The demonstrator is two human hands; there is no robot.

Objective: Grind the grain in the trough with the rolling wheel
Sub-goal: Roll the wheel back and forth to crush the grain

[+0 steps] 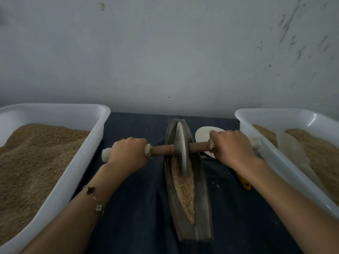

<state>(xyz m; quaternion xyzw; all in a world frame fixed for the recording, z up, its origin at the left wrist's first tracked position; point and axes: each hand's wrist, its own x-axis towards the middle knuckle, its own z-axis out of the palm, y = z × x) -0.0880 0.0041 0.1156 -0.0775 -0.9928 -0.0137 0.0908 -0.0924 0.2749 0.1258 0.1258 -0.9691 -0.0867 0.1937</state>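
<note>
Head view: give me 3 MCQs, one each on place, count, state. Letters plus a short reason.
1. Where is the wheel?
A. In the left tub
B. In the trough, toward its far end
C. On the cloth beside the trough

2. How many white tubs hold grain?
A. One
B. Two
C. Three

3. How are the hands on the axle?
A. Both grip it
B. Only the left grips it
C. Neither touches it

Key: B, the wheel stands in the groove with the grain lying nearer the person. B, a left tub and a right tub flank the trough. A, the left hand and right hand curl round opposite ends.
</note>
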